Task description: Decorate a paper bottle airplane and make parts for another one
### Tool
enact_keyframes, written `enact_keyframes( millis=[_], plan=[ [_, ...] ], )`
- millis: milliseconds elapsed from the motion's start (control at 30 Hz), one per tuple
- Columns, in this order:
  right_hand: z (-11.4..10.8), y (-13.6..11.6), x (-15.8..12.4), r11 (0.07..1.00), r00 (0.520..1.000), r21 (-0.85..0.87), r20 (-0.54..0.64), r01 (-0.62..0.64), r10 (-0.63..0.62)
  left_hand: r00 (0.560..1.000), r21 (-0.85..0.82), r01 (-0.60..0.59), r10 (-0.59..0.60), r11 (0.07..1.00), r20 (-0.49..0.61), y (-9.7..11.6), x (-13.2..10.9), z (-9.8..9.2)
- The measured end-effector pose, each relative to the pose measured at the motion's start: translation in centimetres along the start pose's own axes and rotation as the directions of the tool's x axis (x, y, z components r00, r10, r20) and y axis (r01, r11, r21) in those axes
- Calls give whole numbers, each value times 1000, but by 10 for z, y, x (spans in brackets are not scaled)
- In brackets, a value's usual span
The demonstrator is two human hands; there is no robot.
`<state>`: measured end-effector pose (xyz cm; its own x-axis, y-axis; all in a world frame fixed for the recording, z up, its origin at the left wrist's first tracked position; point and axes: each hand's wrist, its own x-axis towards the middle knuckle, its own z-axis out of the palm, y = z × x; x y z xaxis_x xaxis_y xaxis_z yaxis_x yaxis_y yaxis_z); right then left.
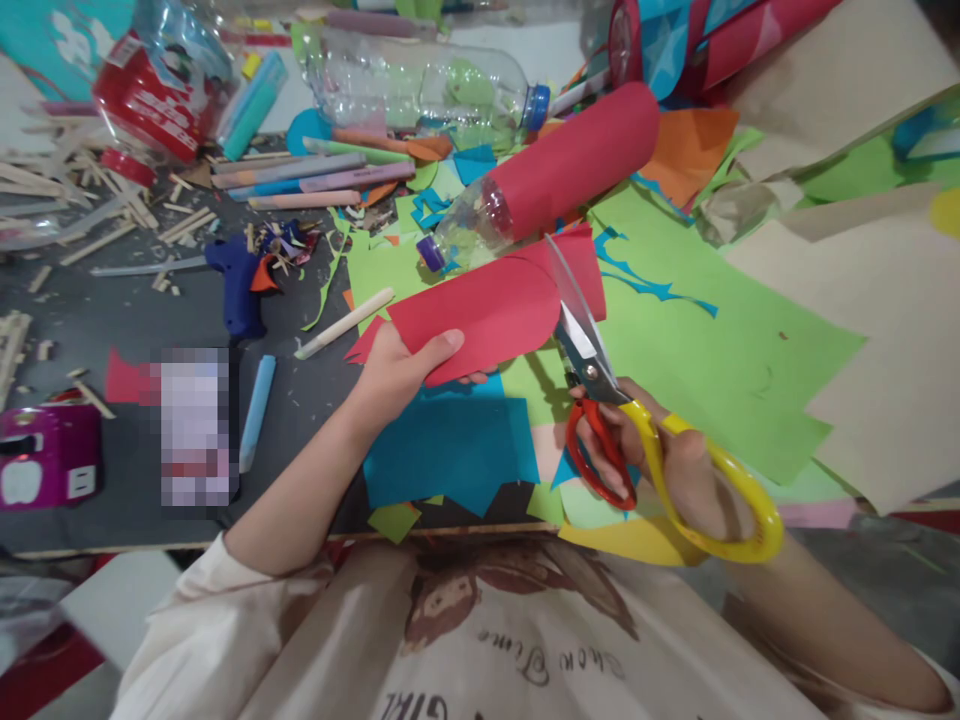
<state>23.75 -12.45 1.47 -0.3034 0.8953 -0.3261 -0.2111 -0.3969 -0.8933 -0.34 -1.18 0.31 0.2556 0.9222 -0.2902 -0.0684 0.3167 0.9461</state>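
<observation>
A strip of red paper (pixel 495 300) is pinched in my left hand (pixel 401 365), thumb on top and fingertips showing below. My right hand (pixel 675 465) grips scissors (pixel 600 385) with one red and one yellow handle loop. Their blades are spread around the paper's right end, where a rounded cut edge shows and an offcut sticks out beyond. Just behind the strip lies a clear bottle wrapped in red paper (pixel 577 160), its purple cap pointing left. Blue paper (pixel 457 450) lies under my left hand, and green paper (pixel 697 340) spreads out to the right.
A blue glue gun (pixel 238 285), a phone (pixel 195 425) with a blurred screen and a blue marker (pixel 259 412) lie on the left. Farther back are several markers (pixel 322 175), a clear bottle (pixel 420 85) and wooden stick pieces (pixel 135 195). Tan paper (pixel 892 300) covers the right side.
</observation>
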Motion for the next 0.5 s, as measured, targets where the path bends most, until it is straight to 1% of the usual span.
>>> enact_keyframes(
  millis=[100,300,433,500],
  plan=[
    [1,0,1,1000,1000,10,3,12,-12,1000,-1,-2,2,1000,1,4,2,0],
    [-2,-1,0,1000,1000,10,2,-11,10,999,2,13,-13,1000,43,12,6,-1],
    [-4,0,-2,998,999,29,-20,-48,48,997,8,36,-37,999,62,15,8,-3],
    [-6,1,-3,996,994,22,-56,-90,91,997,17,47,-48,999,66,16,8,-4]
  ],
)
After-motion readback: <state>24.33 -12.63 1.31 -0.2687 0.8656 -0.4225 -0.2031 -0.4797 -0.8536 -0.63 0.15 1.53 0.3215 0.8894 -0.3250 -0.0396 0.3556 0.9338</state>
